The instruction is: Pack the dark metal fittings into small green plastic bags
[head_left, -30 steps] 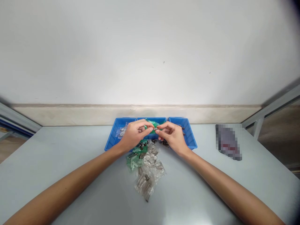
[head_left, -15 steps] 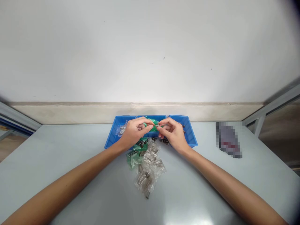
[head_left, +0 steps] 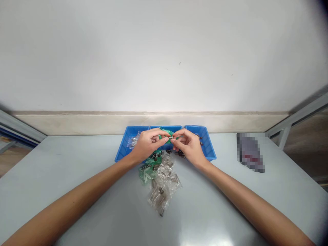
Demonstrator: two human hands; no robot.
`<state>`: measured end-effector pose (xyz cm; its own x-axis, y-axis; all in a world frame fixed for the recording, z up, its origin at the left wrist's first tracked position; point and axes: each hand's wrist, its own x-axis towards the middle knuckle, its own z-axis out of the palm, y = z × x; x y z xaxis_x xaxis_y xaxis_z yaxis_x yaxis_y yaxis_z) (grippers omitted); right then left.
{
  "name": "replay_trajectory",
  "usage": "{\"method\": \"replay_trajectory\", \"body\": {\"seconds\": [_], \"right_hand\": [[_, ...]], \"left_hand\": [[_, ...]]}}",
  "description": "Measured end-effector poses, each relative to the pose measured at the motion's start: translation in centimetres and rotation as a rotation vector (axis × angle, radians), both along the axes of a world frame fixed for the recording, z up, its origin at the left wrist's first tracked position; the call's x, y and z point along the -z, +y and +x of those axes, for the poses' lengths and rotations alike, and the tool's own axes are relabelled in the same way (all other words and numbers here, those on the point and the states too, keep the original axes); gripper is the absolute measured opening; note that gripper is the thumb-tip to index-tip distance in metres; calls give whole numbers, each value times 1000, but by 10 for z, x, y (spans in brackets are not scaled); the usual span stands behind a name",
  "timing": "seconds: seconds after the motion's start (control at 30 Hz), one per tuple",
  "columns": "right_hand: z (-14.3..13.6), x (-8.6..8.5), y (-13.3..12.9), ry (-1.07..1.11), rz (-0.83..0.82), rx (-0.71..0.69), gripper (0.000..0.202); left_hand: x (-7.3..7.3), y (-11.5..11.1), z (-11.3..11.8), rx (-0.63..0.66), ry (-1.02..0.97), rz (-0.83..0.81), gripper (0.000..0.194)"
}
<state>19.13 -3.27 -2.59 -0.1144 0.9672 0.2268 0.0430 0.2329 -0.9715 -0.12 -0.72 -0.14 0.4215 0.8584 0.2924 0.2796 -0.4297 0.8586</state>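
My left hand (head_left: 147, 142) and my right hand (head_left: 189, 144) meet over the middle blue bin (head_left: 164, 146). A small cylindrical metal fastener (head_left: 171, 137) sits between their fingertips, pinched from both sides; its exact kind is too small to tell. Behind the fingers, a green plastic bag (head_left: 167, 131) lies in that bin. Just below the hands are several dark screws (head_left: 180, 154) on the table. Green bags (head_left: 146, 175) and clear plastic bags (head_left: 164, 191) of metal fasteners lie nearer to me.
A left blue bin (head_left: 122, 150) holds a clear bag (head_left: 133, 141) of small parts. In the right blue bin (head_left: 210, 150) are some brownish pieces, partly behind my right hand. A blurred-out dark item (head_left: 249, 153) lies on the table at right. The wall (head_left: 164, 68) rises behind the bins.
The metal fastener shows more clearly between the fingertips, which have shifted slightly around it. Bins and bags have stayed in place.
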Motion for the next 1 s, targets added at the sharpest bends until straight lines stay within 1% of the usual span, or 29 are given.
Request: {"method": "replay_trajectory", "body": {"seconds": [0.23, 0.77, 1.0], "right_hand": [[1, 1, 1, 4, 13, -16, 19], [0, -1, 0, 12, 32, -2, 19], [0, -2, 0, 11, 25, -5, 19]], "left_hand": [[3, 2, -1, 0, 19, 28, 19], [2, 2, 0, 1, 29, 33, 18], [3, 2, 0, -18, 34, 44, 19]]}}
